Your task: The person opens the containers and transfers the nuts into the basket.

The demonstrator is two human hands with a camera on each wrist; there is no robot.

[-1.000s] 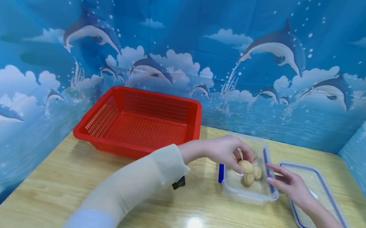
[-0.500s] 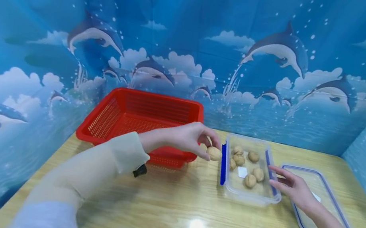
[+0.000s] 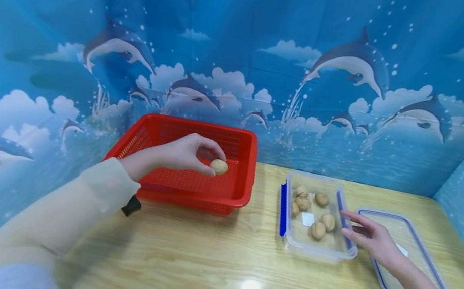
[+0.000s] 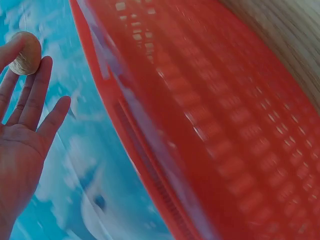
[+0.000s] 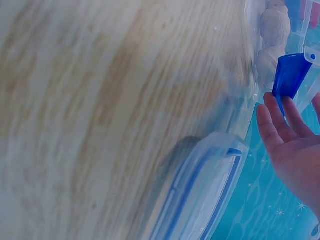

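My left hand (image 3: 184, 153) pinches a walnut (image 3: 219, 167) between thumb and fingertips over the red perforated basket (image 3: 186, 198). In the left wrist view the walnut (image 4: 26, 54) sits at the ends of the fingers, beside the basket's wall. Several walnuts (image 3: 318, 230) lie inside a clear plastic container (image 3: 317, 253) on the right. My right hand (image 3: 378, 244) rests at that container's right edge. In the right wrist view its fairly straight fingers touch a blue flap (image 5: 292, 74) on the container's side.
A clear lid with a blue seal (image 3: 400, 225) lies flat on the wooden table (image 3: 203, 262), right of the container and partly under my right forearm. A dolphin-print curtain (image 3: 249, 40) stands behind the basket and along both sides. A white square (image 3: 307, 219) shows in the container.
My left hand has lifted a walnut out of the clear container and carried it left, over the red basket. My right hand has stayed at the container's edge.
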